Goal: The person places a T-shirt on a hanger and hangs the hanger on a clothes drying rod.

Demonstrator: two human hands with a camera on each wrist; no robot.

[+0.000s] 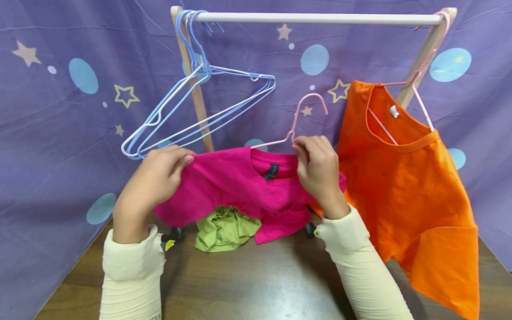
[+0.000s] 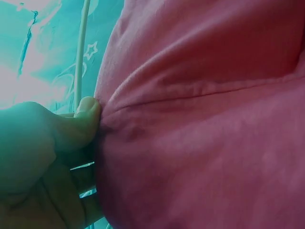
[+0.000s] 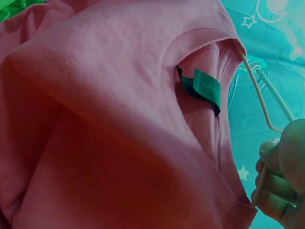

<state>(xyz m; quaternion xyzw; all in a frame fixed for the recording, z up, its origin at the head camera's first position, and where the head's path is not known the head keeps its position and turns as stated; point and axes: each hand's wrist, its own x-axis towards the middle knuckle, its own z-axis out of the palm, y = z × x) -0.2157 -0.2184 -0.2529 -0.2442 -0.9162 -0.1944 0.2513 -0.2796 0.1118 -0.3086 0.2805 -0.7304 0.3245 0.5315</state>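
Observation:
A magenta T-shirt [image 1: 224, 178] with a dark neck label is draped over a pink hanger [image 1: 296, 118], whose hook rises above the collar. My left hand [image 1: 154, 178] pinches the shirt at its left shoulder; in the left wrist view the thumb [image 2: 87, 112] presses on the fabric near a seam. With the right hand [image 1: 318, 171] I grip the pink hanger just below its hook, beside the neckline. The right wrist view shows fingers curled round the hanger wire [image 3: 261, 98], which runs into the collar. Most of the hanger's left arm is hidden inside the shirt.
Above stands a rack with a white rail [image 1: 316, 18]. Several blue and white hangers [image 1: 204, 106] hang at its left end, an orange T-shirt [image 1: 404, 186] on a pink hanger at its right. A crumpled green cloth [image 1: 226, 231] lies on the wooden table [image 1: 256, 284].

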